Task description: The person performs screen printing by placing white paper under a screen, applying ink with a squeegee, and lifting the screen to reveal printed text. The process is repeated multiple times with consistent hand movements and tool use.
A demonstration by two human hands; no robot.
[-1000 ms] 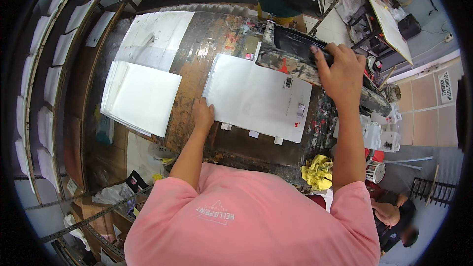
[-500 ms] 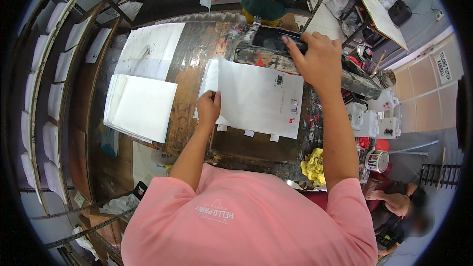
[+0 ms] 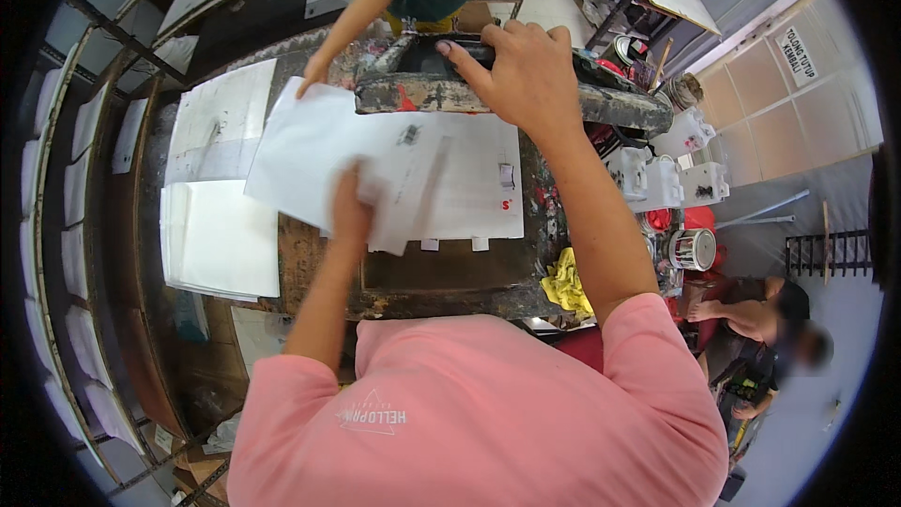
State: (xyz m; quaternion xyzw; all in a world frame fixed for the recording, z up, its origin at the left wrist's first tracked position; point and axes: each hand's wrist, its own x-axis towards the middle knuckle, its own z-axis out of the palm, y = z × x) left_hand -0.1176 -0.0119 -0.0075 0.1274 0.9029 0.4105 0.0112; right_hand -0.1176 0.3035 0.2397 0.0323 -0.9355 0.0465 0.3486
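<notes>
My left hand (image 3: 353, 208), blurred by motion, pinches a white printed sheet (image 3: 305, 150) near its close edge. That sheet is lifted and tilted over the worn wooden table (image 3: 300, 258), with a dark printed mark on its right part. At its far edge is a co-worker's hand (image 3: 315, 73). Beneath and to the right lies another white sheet (image 3: 483, 169) with a small red print, on the dark board. My right hand (image 3: 533, 75) grips a paint-stained screen-printing frame (image 3: 610, 108), raised at the table's far side, its fingers over the top.
White paper stacks lie on the table's left (image 3: 225, 235). A rack of paper-loaded shelves (image 3: 84, 216) runs along the left. A crumpled yellow cloth (image 3: 567, 284) sits at the near right corner. White jugs (image 3: 662, 183) and a paint can (image 3: 693, 249) stand on the right.
My left hand has lifted the top sheet and carried it left. The co-worker's hand has come to its far edge. My right hand stays on the frame. The view has shifted right.
</notes>
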